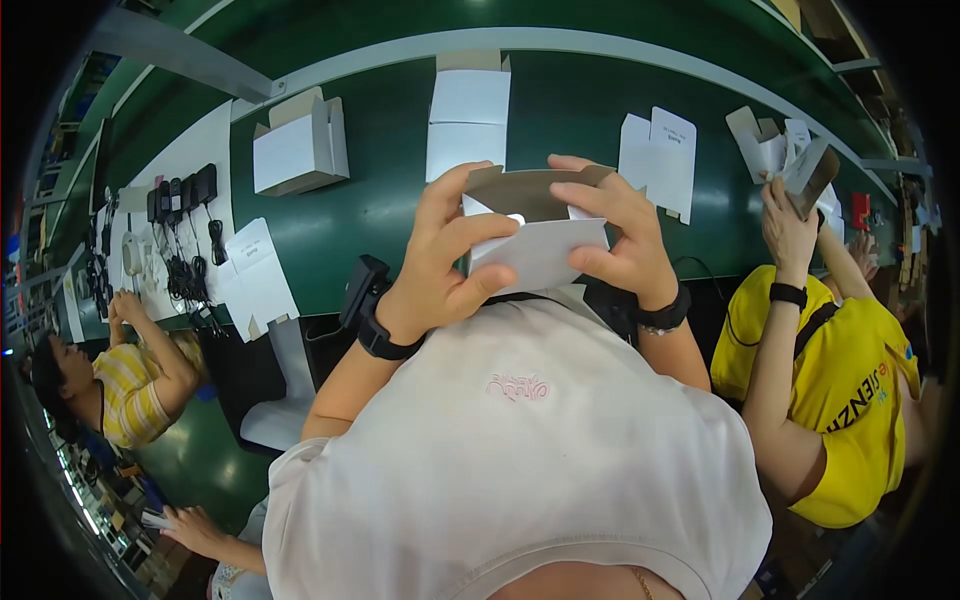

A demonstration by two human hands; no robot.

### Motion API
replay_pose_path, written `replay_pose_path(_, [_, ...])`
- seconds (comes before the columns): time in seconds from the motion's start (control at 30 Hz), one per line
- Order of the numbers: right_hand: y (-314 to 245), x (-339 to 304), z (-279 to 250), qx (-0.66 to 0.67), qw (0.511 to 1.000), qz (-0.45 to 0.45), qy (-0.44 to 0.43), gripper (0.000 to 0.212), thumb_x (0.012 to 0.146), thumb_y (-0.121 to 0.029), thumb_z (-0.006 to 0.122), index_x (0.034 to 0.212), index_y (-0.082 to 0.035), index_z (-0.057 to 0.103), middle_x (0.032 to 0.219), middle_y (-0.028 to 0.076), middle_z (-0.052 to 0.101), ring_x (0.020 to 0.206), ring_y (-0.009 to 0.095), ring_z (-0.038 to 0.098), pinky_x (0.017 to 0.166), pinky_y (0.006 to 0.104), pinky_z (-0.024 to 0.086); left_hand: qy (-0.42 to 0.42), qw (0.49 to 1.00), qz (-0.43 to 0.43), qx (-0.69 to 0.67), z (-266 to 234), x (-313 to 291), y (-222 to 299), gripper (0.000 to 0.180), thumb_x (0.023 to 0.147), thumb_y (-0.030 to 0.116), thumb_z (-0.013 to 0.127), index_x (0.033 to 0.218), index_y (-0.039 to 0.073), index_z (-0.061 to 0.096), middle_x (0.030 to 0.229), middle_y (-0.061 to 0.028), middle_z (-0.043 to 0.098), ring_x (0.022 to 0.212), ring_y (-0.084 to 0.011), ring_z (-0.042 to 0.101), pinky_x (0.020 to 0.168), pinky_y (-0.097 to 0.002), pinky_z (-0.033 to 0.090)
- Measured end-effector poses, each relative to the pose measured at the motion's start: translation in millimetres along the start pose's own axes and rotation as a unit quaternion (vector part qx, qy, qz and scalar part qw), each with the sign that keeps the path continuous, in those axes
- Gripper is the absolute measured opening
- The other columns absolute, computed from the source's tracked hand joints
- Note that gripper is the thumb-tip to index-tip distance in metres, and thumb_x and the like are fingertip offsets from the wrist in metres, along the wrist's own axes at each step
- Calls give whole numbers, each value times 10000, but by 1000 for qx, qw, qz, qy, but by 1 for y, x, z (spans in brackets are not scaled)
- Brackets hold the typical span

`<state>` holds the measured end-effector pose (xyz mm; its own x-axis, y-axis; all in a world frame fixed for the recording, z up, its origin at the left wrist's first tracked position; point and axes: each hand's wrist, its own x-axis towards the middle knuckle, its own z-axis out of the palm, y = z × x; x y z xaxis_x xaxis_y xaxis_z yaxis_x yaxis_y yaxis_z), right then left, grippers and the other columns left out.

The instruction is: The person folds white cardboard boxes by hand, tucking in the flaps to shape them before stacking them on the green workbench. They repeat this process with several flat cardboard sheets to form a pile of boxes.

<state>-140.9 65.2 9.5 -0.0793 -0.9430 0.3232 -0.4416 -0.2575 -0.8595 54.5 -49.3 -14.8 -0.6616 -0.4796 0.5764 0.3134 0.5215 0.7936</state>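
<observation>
Between my hands, just in front of my chest, is a small white cardboard box [545, 255] with a grey-brown inside, its top open towards me. My left hand [455, 245] grips its left end, thumb on the near wall and fingers over the side. At the right end, my right hand [625, 235] holds it with the thumb on the near wall and the fingers at the far flap. A flat white carton stack [467, 110] lies on the green bench beyond my left hand. A folded white box [300, 148] stands farther left.
White flat cartons lie on the green bench [560, 110] at right [660, 160] and left [260, 275]. Black power adapters [182, 195] with cables sit far left. A co-worker in yellow [830, 390] handles a carton close at right; another person in stripes [140, 390] works at left.
</observation>
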Motion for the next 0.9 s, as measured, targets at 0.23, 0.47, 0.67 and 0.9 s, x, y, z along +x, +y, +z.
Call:
replay_pose_path(0.23, [3,-14,-7,-16,995,66,-68,398,685,-315,763,917,-51,577,987,97,582,1030,261,541,778,315,451,-127,988,-53,76,-5,6,10,475,722,326,746,1044,79,497,1227,-189,368,1072,-315,433,879,-388,383])
replay_pose_path(0.47, [-4,-5,-3,91,970,214,-66,416,669,-296,788,871,-52,519,1093,73,510,1037,227,518,779,297,462,-65,996,-55,-38,-4,-7,-20,712,694,313,782,1123,136,241,1227,-220,342,1122,-273,412,891,-384,397])
replay_pose_path(0.67, [18,-11,12,166,974,143,54,388,653,-240,801,817,-107,477,1257,172,466,1127,272,470,892,341,418,48,983,-126,-124,4,-10,-21,691,725,265,766,1163,131,248,1232,-174,352,1054,-218,470,889,-342,410])
replay_pose_path(0.9, [45,-21,37,296,929,137,178,352,718,-83,733,985,-67,505,1213,132,498,1110,210,471,943,339,373,109,962,-167,-186,18,-14,-35,563,759,148,730,1130,82,311,1046,-101,478,981,-170,465,857,-323,410])
